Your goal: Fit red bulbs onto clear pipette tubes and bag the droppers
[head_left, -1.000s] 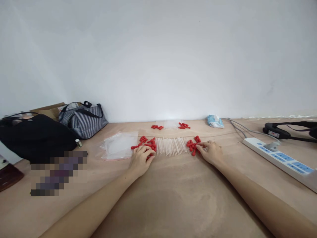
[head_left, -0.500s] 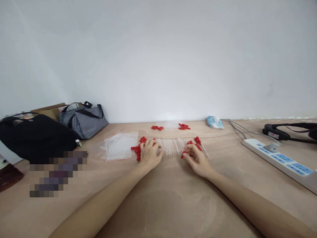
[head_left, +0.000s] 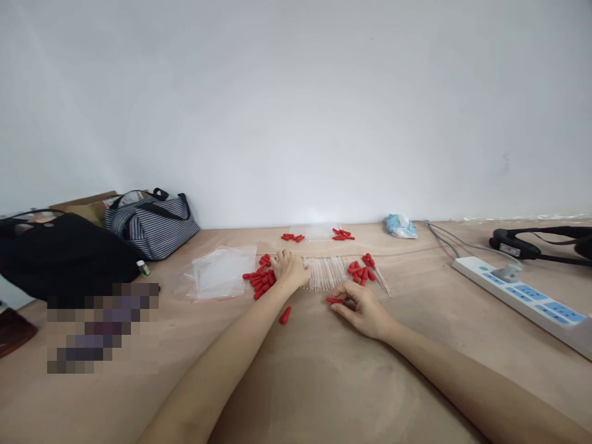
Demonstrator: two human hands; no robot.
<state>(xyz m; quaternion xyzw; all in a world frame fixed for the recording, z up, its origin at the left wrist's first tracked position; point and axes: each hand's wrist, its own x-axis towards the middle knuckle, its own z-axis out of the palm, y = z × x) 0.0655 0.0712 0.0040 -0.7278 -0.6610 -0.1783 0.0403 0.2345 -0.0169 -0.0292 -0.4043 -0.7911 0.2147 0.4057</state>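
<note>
My left hand point(head_left: 290, 269) reaches over the left end of a row of thin clear tubes point(head_left: 326, 273). Its thumb stands apart from its bent fingers, whose tips are partly hidden. A heap of red rubber dropper bulbs point(head_left: 261, 280) lies directly left of it. Close to the row's front right edge, my right hand point(head_left: 363, 308) pinches a red dropper bulb point(head_left: 333, 300) between thumb and fingers. One loose bulb point(head_left: 285, 315) rests alone on the table, beside my left forearm. More red bulbs point(head_left: 363, 271) lie right of the row, with a few tubes slanting there.
Clear plastic bags point(head_left: 222, 271) are stacked on the left. Farther back are another row of tubes point(head_left: 319, 232) with red bulbs and a blue-white packet point(head_left: 400, 226). A power strip point(head_left: 522, 293) lies right; a striped bag point(head_left: 160, 225) and black bag point(head_left: 69, 259) stand left.
My left hand has moved farther forward and slightly right. My right hand has come back toward me and left, a red bulb in its fingers. A single bulb now shows near my left forearm.
</note>
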